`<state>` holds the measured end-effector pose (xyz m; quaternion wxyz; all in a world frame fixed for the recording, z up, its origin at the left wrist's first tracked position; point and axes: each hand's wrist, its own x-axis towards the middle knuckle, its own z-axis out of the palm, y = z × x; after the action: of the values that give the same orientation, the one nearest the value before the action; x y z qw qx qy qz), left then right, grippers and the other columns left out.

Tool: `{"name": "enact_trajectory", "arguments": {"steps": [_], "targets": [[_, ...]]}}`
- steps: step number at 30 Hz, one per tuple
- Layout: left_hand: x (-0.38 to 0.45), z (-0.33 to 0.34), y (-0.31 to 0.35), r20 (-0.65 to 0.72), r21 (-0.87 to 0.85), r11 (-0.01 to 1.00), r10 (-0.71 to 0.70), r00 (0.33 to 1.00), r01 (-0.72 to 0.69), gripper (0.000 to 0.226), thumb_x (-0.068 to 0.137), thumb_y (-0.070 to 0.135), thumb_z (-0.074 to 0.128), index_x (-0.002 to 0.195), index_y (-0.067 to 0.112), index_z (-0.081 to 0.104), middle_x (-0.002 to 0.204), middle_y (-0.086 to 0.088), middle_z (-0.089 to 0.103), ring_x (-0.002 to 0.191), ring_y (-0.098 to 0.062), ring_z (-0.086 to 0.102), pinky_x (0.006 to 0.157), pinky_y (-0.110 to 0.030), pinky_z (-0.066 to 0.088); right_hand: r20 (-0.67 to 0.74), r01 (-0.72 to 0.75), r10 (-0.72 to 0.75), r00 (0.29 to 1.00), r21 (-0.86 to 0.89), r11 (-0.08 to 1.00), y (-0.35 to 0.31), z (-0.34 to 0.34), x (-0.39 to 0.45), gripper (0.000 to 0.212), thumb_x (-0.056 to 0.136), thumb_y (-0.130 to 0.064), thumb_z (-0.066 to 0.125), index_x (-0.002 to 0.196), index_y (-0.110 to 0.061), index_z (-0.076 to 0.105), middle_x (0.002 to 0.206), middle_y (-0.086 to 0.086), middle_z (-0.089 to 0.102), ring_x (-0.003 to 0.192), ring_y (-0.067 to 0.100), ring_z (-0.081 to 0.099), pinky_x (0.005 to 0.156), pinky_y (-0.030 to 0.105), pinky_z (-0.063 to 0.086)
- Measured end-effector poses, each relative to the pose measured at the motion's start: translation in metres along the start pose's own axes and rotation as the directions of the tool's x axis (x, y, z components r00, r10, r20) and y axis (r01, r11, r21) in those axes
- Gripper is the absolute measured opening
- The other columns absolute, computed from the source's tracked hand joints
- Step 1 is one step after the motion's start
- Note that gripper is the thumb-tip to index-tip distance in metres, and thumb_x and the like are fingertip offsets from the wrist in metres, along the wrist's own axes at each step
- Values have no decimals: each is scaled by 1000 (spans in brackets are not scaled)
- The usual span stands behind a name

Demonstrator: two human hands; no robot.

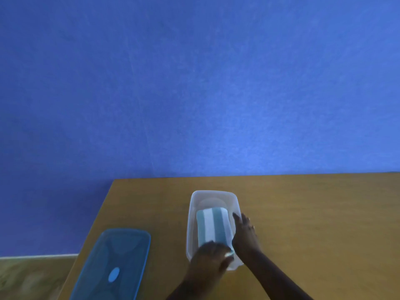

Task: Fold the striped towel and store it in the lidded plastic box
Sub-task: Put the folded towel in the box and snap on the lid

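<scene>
**Head view: towel seated in box, lid still off**

Folded striped towel lies inside the clear plastic box on the worktop. Left hand grips its near end; right hand rests flat-fingered along its right side. Soft, light, springy (likely to unfold); best pressed at the edges. Blue lid lies apart, left.
</scene>
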<state>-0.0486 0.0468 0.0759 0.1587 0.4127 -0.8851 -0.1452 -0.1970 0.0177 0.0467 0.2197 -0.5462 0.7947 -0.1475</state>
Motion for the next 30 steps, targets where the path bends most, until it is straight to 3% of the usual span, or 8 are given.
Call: {"name": "enact_trajectory", "arguments": {"steps": [2,5,8,13,18,22,26,30], "targets": [[-19,3,-27,-271,35,998,-49,961,61,22,80,29,52,91,19,68,96,2,71,95,-12,60,86,-24,44,-15,9,-9,1000,5,1000,1,-3,-1,71,82,9,35,146,-19,20,154,9,20,142,28,19,117,40,21],[-39,-1,-55,-386,60,936,-298,873,346,37,75,26,41,96,5,63,99,-14,68,97,-29,60,88,-34,39,-11,16,-16,1000,-4,1000,-3,-3,-3,70,83,9,35,146,-19,21,153,10,21,142,29,19,117,40,21],[-61,-5,-70,-302,60,793,-565,768,607,51,74,33,45,104,-6,61,105,-27,65,99,-45,62,86,-53,48,-7,2,-2,1000,-15,1000,-7,-1,-5,69,83,9,35,146,-17,21,153,12,20,143,29,17,118,39,19],[-96,8,-82,-44,37,488,-871,490,872,67,73,23,73,130,-1,45,141,-23,42,133,-45,30,100,-64,28,26,2,-4,1000,75,997,-7,-3,-5,63,89,2,39,146,-18,20,156,13,15,144,32,14,118,45,19],[-96,3,-85,-187,140,630,-740,646,763,33,53,-13,79,82,-12,63,80,-32,62,78,-49,63,58,-59,52,6,58,-61,998,182,981,-5,-5,-8,54,96,-28,43,145,-20,22,159,9,3,146,30,3,118,48,14],[-72,-23,-85,-248,140,661,-698,672,737,26,61,-12,73,81,-12,57,74,-31,59,67,-45,62,53,-49,53,-81,128,-112,990,238,963,-6,-9,-8,54,95,-28,47,144,-20,26,159,6,3,146,25,0,118,46,16],[-40,-61,-77,-376,-73,700,-679,630,711,21,80,-4,57,99,-11,50,89,-34,58,78,-49,60,64,-54,50,-163,190,-143,976,328,925,-15,-21,-9,53,93,-24,51,142,-20,31,159,3,7,147,21,2,116,38,18],[-19,-103,-59,-593,-267,805,-570,569,529,12,89,9,45,93,-3,45,70,-14,49,61,-34,52,57,-35,38,-227,262,-184,956,384,886,-29,-38,-11,50,92,-26,53,139,-22,35,157,2,17,146,19,12,112,31,22]]}}
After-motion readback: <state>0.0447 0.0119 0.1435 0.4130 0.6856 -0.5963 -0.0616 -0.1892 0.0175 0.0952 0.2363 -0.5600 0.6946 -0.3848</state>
